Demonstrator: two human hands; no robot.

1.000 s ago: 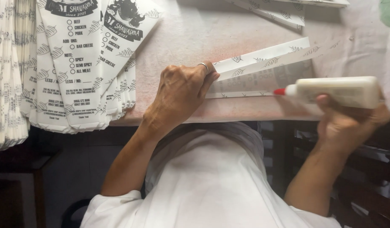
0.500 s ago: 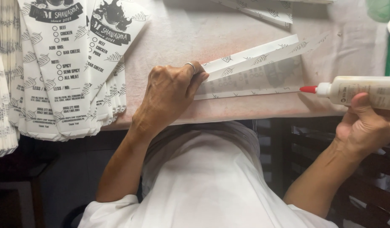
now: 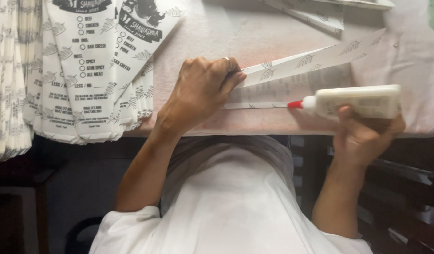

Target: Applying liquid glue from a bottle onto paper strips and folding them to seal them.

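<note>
Pinkish desk (image 3: 254, 42) with printed wrapper stack (image 3: 85, 84) at left: left hand (image 3: 198, 91), fingers curled, presses folded paper wrapper (image 3: 292, 77) flat near the front edge, right hand (image 3: 367, 134) grips glue bottle (image 3: 353, 101), red nozzle at the narrow flap's end, flap not yet folded shut.

Matt white printed paper forms the folded sheet (image 3: 297, 77) and the stacked sleeves (image 3: 85, 70), the glue bottle (image 3: 353, 101) is smooth, slightly glossy cream plastic with a red plastic nozzle (image 3: 295, 104), the tabletop (image 3: 254, 33) looks matt, pale and worn, and a metal ring (image 3: 228, 59) glints.
</note>
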